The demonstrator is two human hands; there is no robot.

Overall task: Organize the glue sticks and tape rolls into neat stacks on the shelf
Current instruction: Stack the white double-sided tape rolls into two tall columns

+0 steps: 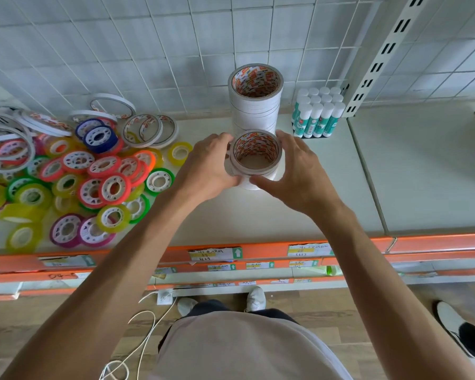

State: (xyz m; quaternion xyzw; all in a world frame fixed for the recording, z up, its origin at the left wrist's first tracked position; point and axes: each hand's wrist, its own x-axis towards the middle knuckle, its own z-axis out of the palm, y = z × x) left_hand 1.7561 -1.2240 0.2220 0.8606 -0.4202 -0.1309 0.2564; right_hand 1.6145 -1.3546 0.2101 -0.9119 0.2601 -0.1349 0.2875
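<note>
A short stack of white tape rolls point(258, 175) stands on the shelf point(299, 204) near its middle. My left hand point(209, 165) grips its left side and my right hand point(299, 174) grips its right side. Right behind it rises a tall stack of white tape rolls point(255, 108). Glue sticks point(317, 113) with white caps stand upright in a tight block at the back, right of the tall stack. A loose heap of coloured small tape rolls point(93, 176) covers the shelf's left part, with thin white tape rings point(148, 130) behind it.
A wire grid panel point(176, 37) backs the shelf, and a slotted upright post point(381, 56) stands right of the glue sticks. The shelf's front has an orange edge point(258, 250) with price labels. Another person's shoe point(450, 322) is on the floor at right.
</note>
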